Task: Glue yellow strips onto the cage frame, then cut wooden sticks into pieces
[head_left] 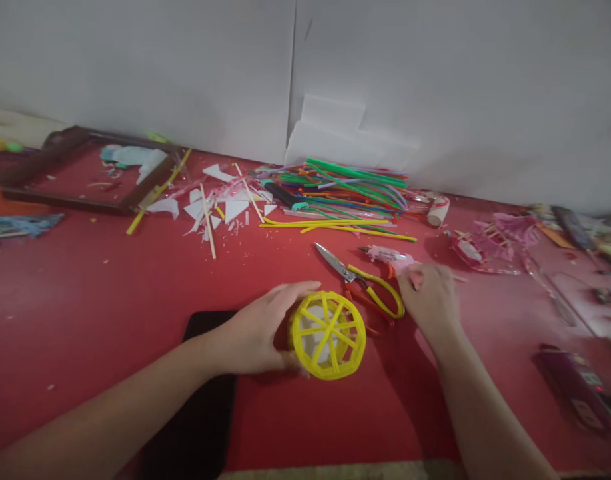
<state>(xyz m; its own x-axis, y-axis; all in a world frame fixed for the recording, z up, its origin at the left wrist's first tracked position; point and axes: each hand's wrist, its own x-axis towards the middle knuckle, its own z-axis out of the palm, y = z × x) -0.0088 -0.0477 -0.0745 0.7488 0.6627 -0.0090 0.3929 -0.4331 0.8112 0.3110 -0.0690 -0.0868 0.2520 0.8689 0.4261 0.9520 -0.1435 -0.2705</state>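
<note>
My left hand (258,330) is wrapped round a yellow wheel-shaped frame (328,335) made of straws, with spokes and a ring, held on its edge on the red table (110,287). My right hand (428,293) reaches over the handle of a pink glue gun (388,255); its fingers are curled, and whether they grip the gun is unclear. Scissors with yellow handles (365,283) lie open between the wheel and my right hand.
A pile of coloured straws (345,190) lies at the back by the white wall. White paper scraps and sticks (220,207) sit left of it. A dark wooden frame (85,170) is at far left, a black tablet (200,400) under my left arm, pink craft pieces (490,243) at right.
</note>
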